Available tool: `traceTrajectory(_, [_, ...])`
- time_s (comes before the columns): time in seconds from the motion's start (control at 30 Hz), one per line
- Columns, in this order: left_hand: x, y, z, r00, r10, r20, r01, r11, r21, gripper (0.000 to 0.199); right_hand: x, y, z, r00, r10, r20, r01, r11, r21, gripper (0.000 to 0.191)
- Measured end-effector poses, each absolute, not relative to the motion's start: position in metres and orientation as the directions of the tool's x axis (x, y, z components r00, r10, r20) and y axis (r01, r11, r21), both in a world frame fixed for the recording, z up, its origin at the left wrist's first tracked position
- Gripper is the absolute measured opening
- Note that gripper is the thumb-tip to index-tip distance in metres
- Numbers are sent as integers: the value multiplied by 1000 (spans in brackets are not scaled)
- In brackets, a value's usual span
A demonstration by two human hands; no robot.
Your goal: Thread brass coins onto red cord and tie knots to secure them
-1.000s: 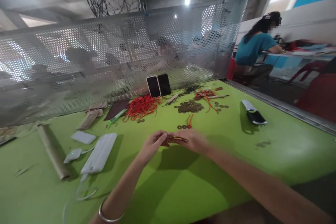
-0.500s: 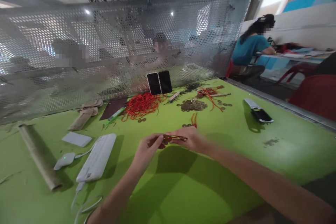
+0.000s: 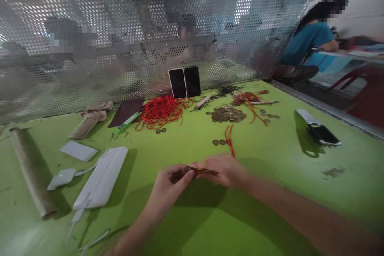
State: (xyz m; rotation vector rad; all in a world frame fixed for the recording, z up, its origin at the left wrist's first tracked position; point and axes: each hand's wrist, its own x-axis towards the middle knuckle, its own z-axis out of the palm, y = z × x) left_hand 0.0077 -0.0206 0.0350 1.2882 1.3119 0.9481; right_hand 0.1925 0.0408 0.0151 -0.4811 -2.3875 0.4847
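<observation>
Above the near part of the green table, my left hand (image 3: 172, 182) and my right hand (image 3: 229, 171) meet, fingers closed. Both grip a short red cord (image 3: 205, 170), which runs between the fingertips. Something brownish, perhaps a coin, shows at my left fingertips, but blur and fingers hide most of it. Just beyond my right hand, loose red cord ends (image 3: 230, 138) lie beside a few round coins with holes (image 3: 219, 142). Farther back is a heap of similar coins (image 3: 228, 115), with a tangled pile of red cord (image 3: 163, 111) to its left.
Two phones (image 3: 184, 83) lean against a perforated metal screen (image 3: 126, 52). On the left lie a white power bank (image 3: 100, 180), its cable and a tube (image 3: 31, 172). A watch-like device (image 3: 321, 133) sits at right. A person in blue (image 3: 312, 42) sits beyond.
The view has tilted down, so the table things sit higher in the picture. My hands stay together on the cord, and my left thumb now covers more of the brownish piece.
</observation>
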Motion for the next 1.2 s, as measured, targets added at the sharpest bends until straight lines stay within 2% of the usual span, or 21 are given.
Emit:
traceTrajectory(0.17, [6, -21, 30, 32, 991, -131, 196, 122, 973, 23, 194, 38, 21, -725, 528, 442, 288, 816, -501, 35])
traceTrajectory(0.33, [8, -24, 35, -41, 992, -117, 213, 124, 969, 24, 200, 37, 24, -637, 527, 563, 249, 832, -496, 16])
traceTrajectory(0.47, [9, -27, 36, -40, 994, -106, 250, 113, 962, 23, 199, 37, 26, -606, 475, 637, 224, 871, -437, 13])
traceTrajectory(0.57, [7, -28, 34, -36, 997, -75, 290, 83, 953, 20, 197, 35, 26, -571, 489, 660, 245, 868, -431, 12])
traceTrajectory(0.73, [6, -30, 31, -24, 997, -76, 308, 79, 948, 18, 193, 30, 26, -597, 557, 577, 246, 812, -530, 13])
traceTrajectory(0.9, [7, -29, 34, -38, 996, -81, 292, 88, 952, 19, 193, 29, 27, -614, 568, 548, 285, 807, -517, 8])
traceTrajectory(1.03, [10, -29, 37, -60, 996, -64, 271, 78, 959, 22, 194, 29, 28, -641, 598, 481, 320, 778, -541, 15])
traceTrajectory(1.2, [3, -29, 38, -110, 993, -47, 237, 72, 969, 21, 198, 35, 29, -630, 633, 450, 321, 740, -591, 9])
